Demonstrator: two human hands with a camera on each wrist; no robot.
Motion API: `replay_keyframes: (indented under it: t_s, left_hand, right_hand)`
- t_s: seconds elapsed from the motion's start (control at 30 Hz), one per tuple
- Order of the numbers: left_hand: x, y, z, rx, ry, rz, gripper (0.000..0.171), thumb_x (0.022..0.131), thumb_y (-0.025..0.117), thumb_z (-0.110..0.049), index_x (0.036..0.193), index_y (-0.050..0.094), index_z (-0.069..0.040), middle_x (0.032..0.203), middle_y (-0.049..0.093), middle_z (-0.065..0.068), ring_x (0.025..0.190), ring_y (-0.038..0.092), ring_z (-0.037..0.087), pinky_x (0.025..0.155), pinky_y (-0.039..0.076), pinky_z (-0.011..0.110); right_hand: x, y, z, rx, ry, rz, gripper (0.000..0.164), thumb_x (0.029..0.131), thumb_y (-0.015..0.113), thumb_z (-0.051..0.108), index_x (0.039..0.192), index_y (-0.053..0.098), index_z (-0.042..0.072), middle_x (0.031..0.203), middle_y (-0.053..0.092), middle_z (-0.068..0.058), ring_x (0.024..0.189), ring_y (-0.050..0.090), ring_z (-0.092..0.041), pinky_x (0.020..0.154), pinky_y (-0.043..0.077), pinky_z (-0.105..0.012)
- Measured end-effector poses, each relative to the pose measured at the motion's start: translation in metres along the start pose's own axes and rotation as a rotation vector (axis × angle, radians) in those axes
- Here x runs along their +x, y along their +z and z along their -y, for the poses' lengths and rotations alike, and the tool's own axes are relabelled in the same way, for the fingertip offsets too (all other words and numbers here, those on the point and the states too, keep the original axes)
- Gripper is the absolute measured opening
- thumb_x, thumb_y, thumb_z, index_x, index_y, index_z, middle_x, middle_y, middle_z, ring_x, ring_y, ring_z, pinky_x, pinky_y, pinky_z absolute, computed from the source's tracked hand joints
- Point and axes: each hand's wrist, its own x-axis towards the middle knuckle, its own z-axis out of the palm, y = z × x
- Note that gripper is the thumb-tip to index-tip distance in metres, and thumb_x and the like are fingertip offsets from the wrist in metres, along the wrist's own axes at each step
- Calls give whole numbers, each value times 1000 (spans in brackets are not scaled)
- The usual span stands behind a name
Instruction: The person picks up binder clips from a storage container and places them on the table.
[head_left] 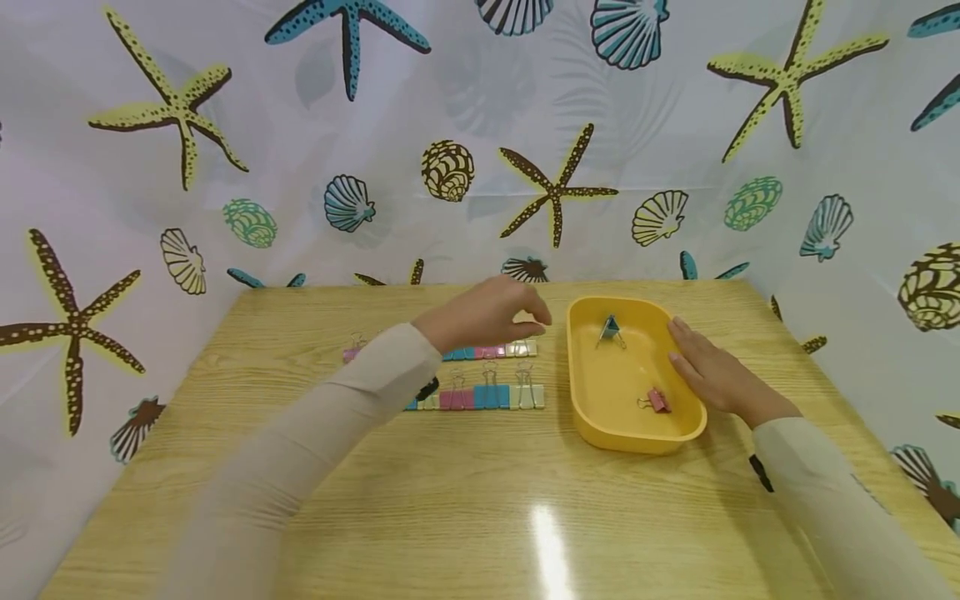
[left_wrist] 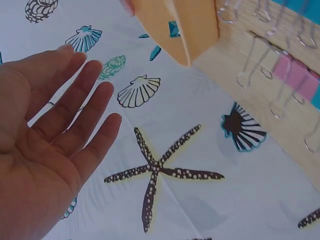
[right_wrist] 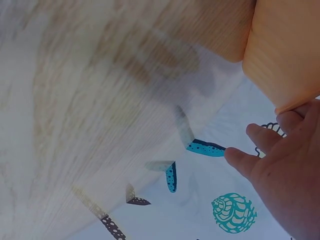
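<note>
My left hand (head_left: pixel 487 312) hovers above the far row of binder clips (head_left: pixel 491 352), left of a yellow plastic tray (head_left: pixel 576 383). In the left wrist view its fingers (left_wrist: pixel 95 145) are loosely bent and hold nothing. My right hand (head_left: pixel 708 371) rests against the tray's right rim; the right wrist view shows fairly straight fingers (right_wrist: pixel 265 137) by the rim, some spread away from it. Inside the tray a blue binder clip (head_left: pixel 611 328) stands near the far end and a pink binder clip (head_left: pixel 657 401) lies near the front right.
Nearer to me is a second row of binder clips (head_left: pixel 491 397) in pink, blue and cream, partly hidden by the left sleeve (head_left: pixel 360 383). Everything stands on a wood-grain table (head_left: pixel 420 517). A white cloth (head_left: pixel 465 100) printed with starfish and shells hangs behind and beside it.
</note>
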Motion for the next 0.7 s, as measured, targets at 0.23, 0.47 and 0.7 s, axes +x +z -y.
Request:
replay_keyframes:
  t_s: [0.23, 0.47, 0.7]
  left_hand:
    - [52, 12, -24, -55, 27, 60, 23, 96, 60, -21, 113, 71, -11, 113, 69, 0, 103, 62, 11, 92, 46, 21]
    - [94, 26, -42, -95, 29, 75, 23, 96, 60, -21, 113, 72, -10, 108, 70, -1, 97, 61, 8, 85, 45, 16]
    - [125, 44, -59, -122, -151, 142, 19, 93, 64, -22, 107, 75, -13, 101, 70, -5, 87, 62, 6, 76, 47, 14]
  right_hand:
    - [1, 1, 0, 15, -7, -3, 62, 106, 29, 30, 152, 4, -3, 157, 1, -26, 141, 9, -49, 109, 14, -64]
    - [2, 3, -3, 26, -8, -13, 62, 107, 28, 31, 152, 4, -3, 157, 2, -26, 141, 10, -49, 109, 15, -64]
    - [1, 3, -6, 31, -4, -5, 60, 107, 27, 30, 152, 3, 0, 157, 0, -25, 141, 10, -49, 109, 15, -64]
